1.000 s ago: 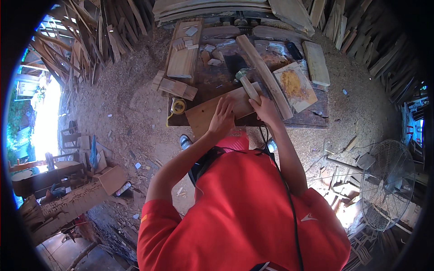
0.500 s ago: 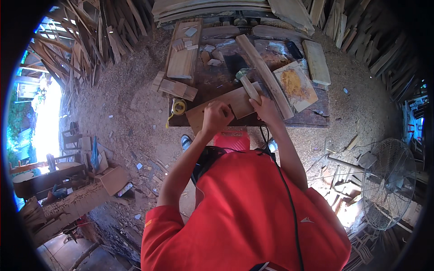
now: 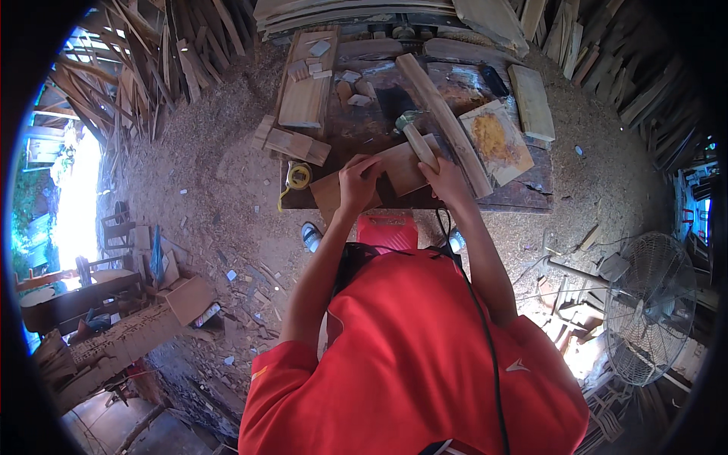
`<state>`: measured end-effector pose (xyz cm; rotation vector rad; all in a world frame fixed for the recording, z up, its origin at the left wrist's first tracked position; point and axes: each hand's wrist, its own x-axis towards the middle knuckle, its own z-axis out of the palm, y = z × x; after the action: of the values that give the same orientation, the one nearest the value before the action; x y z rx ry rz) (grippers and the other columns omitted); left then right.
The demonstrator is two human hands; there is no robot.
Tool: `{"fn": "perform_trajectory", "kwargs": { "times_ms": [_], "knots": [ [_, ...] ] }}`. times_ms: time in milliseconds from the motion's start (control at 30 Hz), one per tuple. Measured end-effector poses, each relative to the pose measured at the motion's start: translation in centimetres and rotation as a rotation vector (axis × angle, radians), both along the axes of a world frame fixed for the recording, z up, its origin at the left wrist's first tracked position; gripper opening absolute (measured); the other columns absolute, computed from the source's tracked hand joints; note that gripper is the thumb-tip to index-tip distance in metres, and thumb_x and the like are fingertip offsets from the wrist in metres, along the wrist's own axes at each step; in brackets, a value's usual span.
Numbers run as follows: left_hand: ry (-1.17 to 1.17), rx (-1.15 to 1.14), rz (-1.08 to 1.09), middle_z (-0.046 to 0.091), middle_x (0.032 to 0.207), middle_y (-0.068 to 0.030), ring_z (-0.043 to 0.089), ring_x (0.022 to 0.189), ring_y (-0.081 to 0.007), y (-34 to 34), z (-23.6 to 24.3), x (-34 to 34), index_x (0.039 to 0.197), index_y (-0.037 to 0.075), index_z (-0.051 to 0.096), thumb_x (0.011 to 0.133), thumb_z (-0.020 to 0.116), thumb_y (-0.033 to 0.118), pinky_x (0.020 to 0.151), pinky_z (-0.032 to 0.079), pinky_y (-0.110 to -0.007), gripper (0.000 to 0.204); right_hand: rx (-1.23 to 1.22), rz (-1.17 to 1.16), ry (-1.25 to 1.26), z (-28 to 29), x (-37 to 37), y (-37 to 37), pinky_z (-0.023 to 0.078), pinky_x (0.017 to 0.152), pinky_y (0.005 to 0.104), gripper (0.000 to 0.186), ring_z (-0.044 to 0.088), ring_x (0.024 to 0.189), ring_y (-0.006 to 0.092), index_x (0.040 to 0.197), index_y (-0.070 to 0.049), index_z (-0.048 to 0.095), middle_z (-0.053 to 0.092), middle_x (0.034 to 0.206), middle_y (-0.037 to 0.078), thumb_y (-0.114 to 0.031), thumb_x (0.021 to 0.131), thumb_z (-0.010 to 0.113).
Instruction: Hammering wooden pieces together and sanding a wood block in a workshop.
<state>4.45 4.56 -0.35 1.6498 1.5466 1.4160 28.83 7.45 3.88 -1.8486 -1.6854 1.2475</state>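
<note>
My right hand point(image 3: 446, 184) is closed around the wooden handle of a hammer point(image 3: 418, 144). The hammer's metal head points away from me, over the far edge of a flat wooden board. This board point(image 3: 406, 168) lies slantwise along the near edge of the workbench, and a dark gap or notch shows in it beside my left hand. Over the board's left part, my left hand point(image 3: 356, 184) has its fingers bent and drawn together; what they hold, if anything, is hidden. A yellow tape measure point(image 3: 299, 177) lies left of the board.
On the workbench point(image 3: 523, 199) lie a long wooden strip point(image 3: 444, 121), a stained square board point(image 3: 497, 142) and a plank with small blocks point(image 3: 303, 106). A red plastic seat point(image 3: 388, 231) is below me. A caged fan point(image 3: 651, 307) stands at right. Shavings cover the floor point(image 3: 220, 167).
My left hand has shifted slightly left and away from me along the board, uncovering more of the dark gap. The hammer and my right hand have barely moved.
</note>
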Motion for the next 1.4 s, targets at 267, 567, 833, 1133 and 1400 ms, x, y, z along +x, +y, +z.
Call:
{"fn": "perform_trajectory", "kwargs": {
  "times_ms": [267, 567, 833, 1133, 1400],
  "knots": [
    [0.100, -0.003, 0.019, 0.080, 0.104, -0.0139, 0.075, 0.096, -0.0358, 0.2, -1.2, 0.1, 0.105, 0.006, 0.085, 0.088, 0.081, 0.007, 0.089, 0.058, -0.044, 0.017, 0.003, 0.002, -0.009, 0.0, 0.0, 0.1, 0.058, 0.053, 0.0414, 0.053, 0.074, 0.055, 0.0285, 0.104, 0.008, 0.068, 0.072, 0.069, 0.020, -0.045, 0.106, 0.071],
    [0.179, 0.036, 0.043, 0.080, 0.103, -0.0125, 0.073, 0.096, -0.0345, 0.3, -1.3, 0.4, 0.104, 0.006, 0.085, 0.088, 0.081, 0.007, 0.090, 0.056, -0.044, 0.017, 0.007, -0.015, 0.005, 0.5, -0.2, -0.1, 0.057, 0.052, 0.0410, 0.051, 0.073, 0.054, 0.0280, 0.103, 0.008, 0.068, 0.071, 0.069, 0.019, -0.044, 0.106, 0.071],
    [0.189, 0.039, 0.037, 0.079, 0.102, -0.0116, 0.072, 0.097, -0.0340, 0.2, -1.3, 0.3, 0.104, 0.006, 0.085, 0.088, 0.082, 0.008, 0.091, 0.056, -0.044, 0.016, 0.015, -0.026, 0.019, 0.1, -0.2, -0.2, 0.052, 0.048, 0.0362, 0.047, 0.068, 0.051, 0.0202, 0.098, 0.004, 0.067, 0.066, 0.065, 0.011, -0.042, 0.106, 0.073],
    [0.218, 0.031, 0.038, 0.080, 0.103, -0.0124, 0.074, 0.097, -0.0349, 0.3, -1.2, 0.3, 0.104, 0.007, 0.086, 0.089, 0.082, 0.009, 0.090, 0.057, -0.044, 0.016, 0.026, -0.018, 0.023, -0.1, -0.1, 0.0, 0.052, 0.047, 0.0367, 0.047, 0.068, 0.051, 0.0206, 0.097, 0.004, 0.067, 0.066, 0.066, 0.011, -0.042, 0.106, 0.073],
    [0.250, 0.054, 0.025, 0.080, 0.103, -0.0119, 0.074, 0.097, -0.0344, 0.2, -1.2, 0.3, 0.104, 0.006, 0.085, 0.089, 0.081, 0.007, 0.090, 0.057, -0.044, 0.015, 0.013, 0.003, 0.006, -0.2, 0.1, 0.1, 0.057, 0.051, 0.0406, 0.051, 0.073, 0.053, 0.0272, 0.105, 0.006, 0.069, 0.071, 0.069, 0.019, -0.045, 0.104, 0.072]
  ]
}}
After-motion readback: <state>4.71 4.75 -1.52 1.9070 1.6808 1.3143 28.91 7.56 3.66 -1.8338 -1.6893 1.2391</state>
